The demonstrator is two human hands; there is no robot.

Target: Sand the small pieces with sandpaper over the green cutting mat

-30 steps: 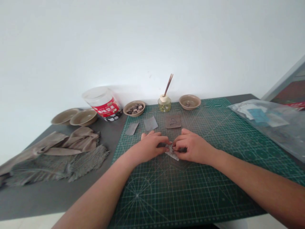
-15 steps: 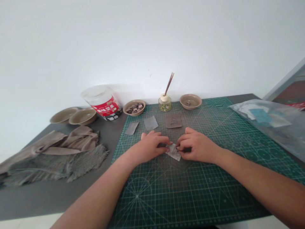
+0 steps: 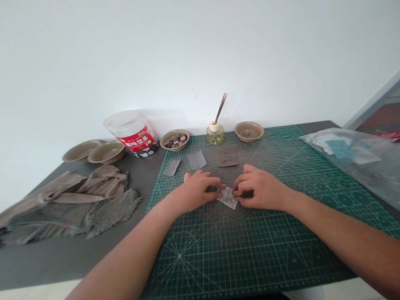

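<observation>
A small, light grey, creased piece of paper (image 3: pixel 228 197) lies low over the green cutting mat, between my two hands. My left hand (image 3: pixel 197 191) pinches its left edge between thumb and index finger, the other fingers curled behind. At the opposite edge my right hand (image 3: pixel 254 188) is closed in a pinch; its fingertips touch the paper, and whether they also hold something small is hidden. Beyond the hands lie a brown square (image 3: pixel 227 158) with dark marks, a grey square (image 3: pixel 196 160) and a smaller grey piece (image 3: pixel 172 167).
A bowl of small stones (image 3: pixel 175 140), a reed diffuser (image 3: pixel 215 133) and a bowl with a few small bits (image 3: pixel 249 131) line the wall. Left are a plastic tub (image 3: pixel 134 135), two bowls (image 3: pixel 106 153) and cloths (image 3: pixel 103 183). A clear bag (image 3: pixel 359 162) overlaps the cutting mat (image 3: pixel 250 258).
My right hand has shifted slightly right, and more of the paper's surface shows between the hands. The left hand keeps its pinch. The whole view has moved very slightly.
</observation>
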